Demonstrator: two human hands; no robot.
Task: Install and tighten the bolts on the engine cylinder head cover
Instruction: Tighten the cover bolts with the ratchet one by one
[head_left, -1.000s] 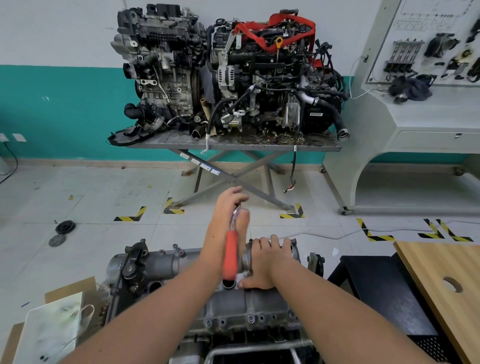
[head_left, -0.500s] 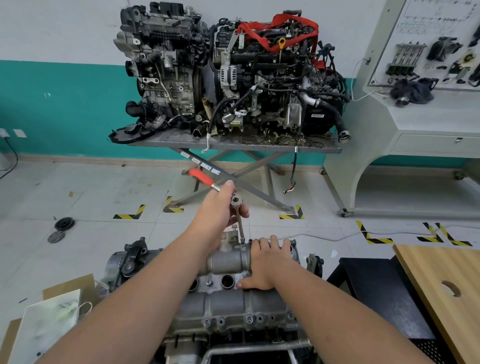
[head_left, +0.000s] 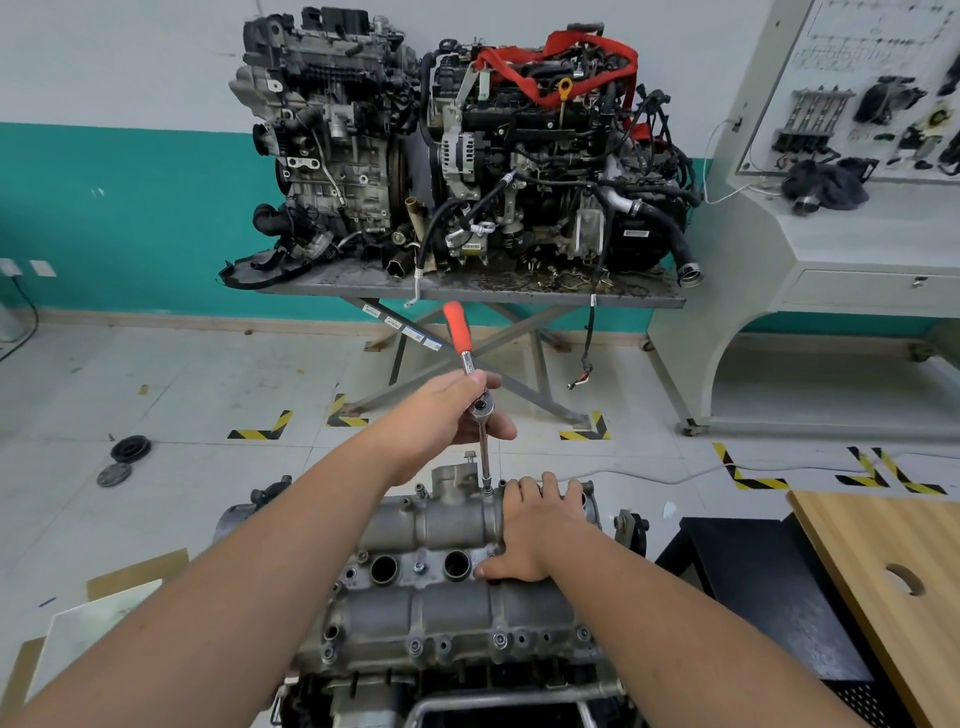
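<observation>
Swung since the earlier frame: ratchet wrench (head_left: 470, 378), orange handle now pointing far, from far-left. Left hand (head_left: 451, 415) grips the ratchet head; its extension stands on a bolt at the far edge of the cylinder head cover (head_left: 457, 597). Right hand (head_left: 535, 535) rests flat on the cover. Step: tightening. Next, likely: another swing, extension kept upright.
</observation>
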